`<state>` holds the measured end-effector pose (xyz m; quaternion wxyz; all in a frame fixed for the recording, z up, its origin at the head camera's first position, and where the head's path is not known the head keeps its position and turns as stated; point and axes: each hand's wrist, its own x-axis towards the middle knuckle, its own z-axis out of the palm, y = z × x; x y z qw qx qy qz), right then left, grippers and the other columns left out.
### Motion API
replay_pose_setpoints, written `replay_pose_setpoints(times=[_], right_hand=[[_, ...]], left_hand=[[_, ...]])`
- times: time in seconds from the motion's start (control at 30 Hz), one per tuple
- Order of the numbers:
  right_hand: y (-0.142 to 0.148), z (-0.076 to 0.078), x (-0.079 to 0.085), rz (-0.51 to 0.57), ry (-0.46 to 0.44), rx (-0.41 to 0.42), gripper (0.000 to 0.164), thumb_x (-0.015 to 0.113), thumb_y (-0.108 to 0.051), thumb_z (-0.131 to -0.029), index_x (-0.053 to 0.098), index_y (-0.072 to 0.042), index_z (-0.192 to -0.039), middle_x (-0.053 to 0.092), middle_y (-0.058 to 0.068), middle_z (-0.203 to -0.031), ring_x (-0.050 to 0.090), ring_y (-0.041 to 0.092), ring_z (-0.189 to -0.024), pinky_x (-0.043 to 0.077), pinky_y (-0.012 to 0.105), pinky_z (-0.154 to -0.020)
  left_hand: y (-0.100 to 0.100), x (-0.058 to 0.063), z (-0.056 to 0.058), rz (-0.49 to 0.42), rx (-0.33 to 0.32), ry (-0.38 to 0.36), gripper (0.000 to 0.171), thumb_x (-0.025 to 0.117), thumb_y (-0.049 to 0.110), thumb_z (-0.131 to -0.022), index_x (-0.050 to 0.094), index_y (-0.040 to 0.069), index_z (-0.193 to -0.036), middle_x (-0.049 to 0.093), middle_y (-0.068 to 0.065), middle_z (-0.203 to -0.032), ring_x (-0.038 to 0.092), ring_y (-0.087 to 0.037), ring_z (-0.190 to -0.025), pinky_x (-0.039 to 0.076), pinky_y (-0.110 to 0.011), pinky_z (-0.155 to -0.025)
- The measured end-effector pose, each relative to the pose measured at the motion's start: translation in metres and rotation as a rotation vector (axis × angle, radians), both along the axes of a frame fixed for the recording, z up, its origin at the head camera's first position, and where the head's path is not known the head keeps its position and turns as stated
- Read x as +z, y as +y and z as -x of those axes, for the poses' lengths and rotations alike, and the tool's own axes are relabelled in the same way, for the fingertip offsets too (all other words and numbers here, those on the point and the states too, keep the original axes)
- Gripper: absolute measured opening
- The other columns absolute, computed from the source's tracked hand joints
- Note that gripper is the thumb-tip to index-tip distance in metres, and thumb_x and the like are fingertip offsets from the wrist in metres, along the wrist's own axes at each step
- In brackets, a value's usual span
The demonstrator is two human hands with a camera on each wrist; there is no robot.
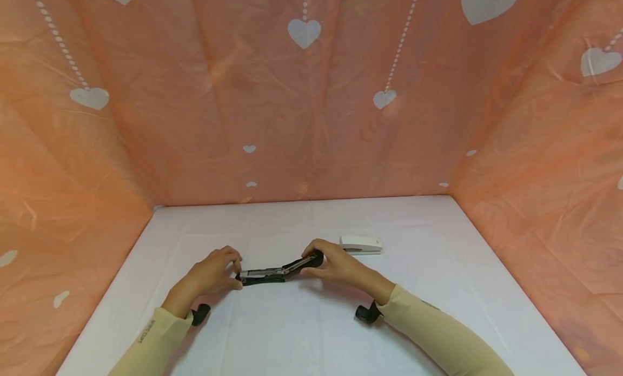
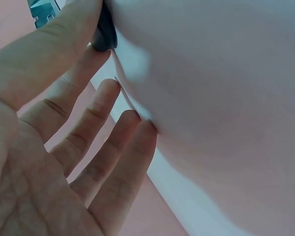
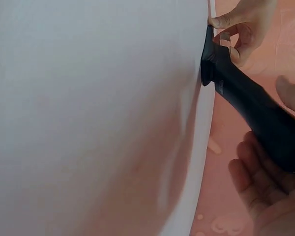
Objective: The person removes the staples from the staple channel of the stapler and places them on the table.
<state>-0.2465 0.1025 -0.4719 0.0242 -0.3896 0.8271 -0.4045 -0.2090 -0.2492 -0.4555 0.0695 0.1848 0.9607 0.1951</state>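
A black stapler (image 1: pixel 263 276) lies swung wide open on the white table, its metal staple channel facing up. My left hand (image 1: pixel 214 272) pinches the stapler's left end between thumb and index finger, as the left wrist view shows with the black tip (image 2: pixel 105 32); the other fingertips touch the tabletop. My right hand (image 1: pixel 336 262) holds the raised cover at the right end, thumb on one side and fingers on the other. In the right wrist view the smooth back of the cover (image 3: pixel 255 98) slants up from the base.
A white stapler (image 1: pixel 361 244) sits just behind my right hand. The white tablecloth (image 1: pixel 292 332) covers the table, and orange curtains with white hearts (image 1: pixel 304 32) enclose it at the back and both sides.
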Motion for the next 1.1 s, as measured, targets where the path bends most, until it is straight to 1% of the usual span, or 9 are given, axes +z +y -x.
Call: replay_pose_setpoints(times=[0.17, 0.3, 0.37, 0.5, 0.6, 0.73, 0.9, 1.0, 1.1], right_hand=[[0.000, 0.001, 0.003, -0.046, 0.017, 0.014, 0.026, 0.084, -0.025, -0.097, 0.069, -0.012, -0.113, 0.070, 0.000, -0.111, 0.061, 0.008, -0.096, 0.053, 0.029, -0.086], [-0.002, 0.003, 0.005, -0.093, 0.063, 0.017, 0.024, 0.083, -0.026, -0.098, 0.069, -0.011, -0.111, 0.069, -0.001, -0.107, 0.060, 0.007, -0.093, 0.052, 0.028, -0.085], [-0.004, 0.002, 0.008, -0.100, 0.082, 0.020, 0.025, 0.083, -0.025, -0.098, 0.069, -0.009, -0.112, 0.070, 0.000, -0.107, 0.064, 0.009, -0.095, 0.054, 0.029, -0.086], [-0.010, -0.002, 0.013, -0.073, 0.144, 0.022, 0.030, 0.081, -0.023, -0.099, 0.068, -0.004, -0.118, 0.072, 0.008, -0.113, 0.070, 0.017, -0.102, 0.057, 0.033, -0.092], [-0.017, -0.004, 0.016, -0.038, 0.212, 0.017, 0.032, 0.081, -0.021, -0.099, 0.068, -0.002, -0.121, 0.072, 0.012, -0.116, 0.069, 0.021, -0.106, 0.057, 0.035, -0.095], [-0.028, -0.007, 0.020, 0.016, 0.271, 0.017, 0.030, 0.082, -0.018, -0.098, 0.068, -0.005, -0.121, 0.071, 0.009, -0.114, 0.066, 0.020, -0.106, 0.056, 0.035, -0.095], [-0.040, -0.012, 0.022, 0.042, 0.285, 0.038, 0.028, 0.082, -0.016, -0.098, 0.068, -0.006, -0.120, 0.070, 0.005, -0.112, 0.064, 0.017, -0.103, 0.054, 0.031, -0.093], [-0.047, -0.015, 0.023, 0.013, 0.294, 0.039, 0.027, 0.081, -0.016, -0.098, 0.069, -0.005, -0.120, 0.070, 0.006, -0.112, 0.064, 0.017, -0.104, 0.054, 0.029, -0.094], [-0.053, -0.017, 0.024, -0.030, 0.283, 0.035, 0.028, 0.081, -0.017, -0.099, 0.069, -0.004, -0.121, 0.071, 0.009, -0.114, 0.065, 0.019, -0.104, 0.054, 0.028, -0.094]], left_hand=[[0.000, 0.001, 0.000, -0.002, 0.006, 0.000, 0.033, 0.096, 0.030, -0.080, 0.068, 0.019, -0.095, 0.062, -0.011, -0.133, 0.057, -0.043, -0.126, 0.054, -0.066, -0.085], [0.000, 0.001, 0.001, -0.006, 0.008, 0.005, 0.033, 0.096, 0.029, -0.080, 0.068, 0.018, -0.095, 0.062, -0.011, -0.133, 0.057, -0.042, -0.126, 0.054, -0.066, -0.085], [0.000, 0.001, 0.000, -0.007, 0.010, 0.005, 0.033, 0.095, 0.029, -0.081, 0.068, 0.018, -0.095, 0.062, -0.010, -0.133, 0.057, -0.042, -0.126, 0.054, -0.066, -0.086], [0.001, -0.001, 0.000, -0.006, 0.016, -0.005, 0.032, 0.095, 0.030, -0.082, 0.068, 0.019, -0.096, 0.062, -0.009, -0.133, 0.057, -0.041, -0.126, 0.054, -0.066, -0.087], [0.001, -0.002, -0.001, -0.008, 0.018, -0.008, 0.031, 0.094, 0.030, -0.082, 0.069, 0.019, -0.096, 0.062, -0.008, -0.133, 0.057, -0.040, -0.127, 0.054, -0.065, -0.088], [0.000, -0.004, 0.000, -0.003, 0.022, -0.003, 0.031, 0.094, 0.030, -0.083, 0.068, 0.020, -0.097, 0.062, -0.009, -0.133, 0.057, -0.041, -0.127, 0.054, -0.067, -0.088], [-0.002, -0.006, -0.001, 0.011, 0.028, -0.001, 0.030, 0.094, 0.030, -0.083, 0.068, 0.022, -0.097, 0.063, -0.009, -0.134, 0.057, -0.040, -0.127, 0.054, -0.068, -0.088], [-0.002, -0.006, -0.001, 0.010, 0.026, 0.001, 0.030, 0.094, 0.031, -0.083, 0.068, 0.022, -0.097, 0.063, -0.008, -0.134, 0.058, -0.039, -0.126, 0.054, -0.067, -0.089], [-0.001, -0.005, -0.002, 0.007, 0.015, 0.005, 0.031, 0.094, 0.031, -0.083, 0.069, 0.021, -0.098, 0.063, -0.008, -0.133, 0.058, -0.039, -0.125, 0.054, -0.066, -0.088]])
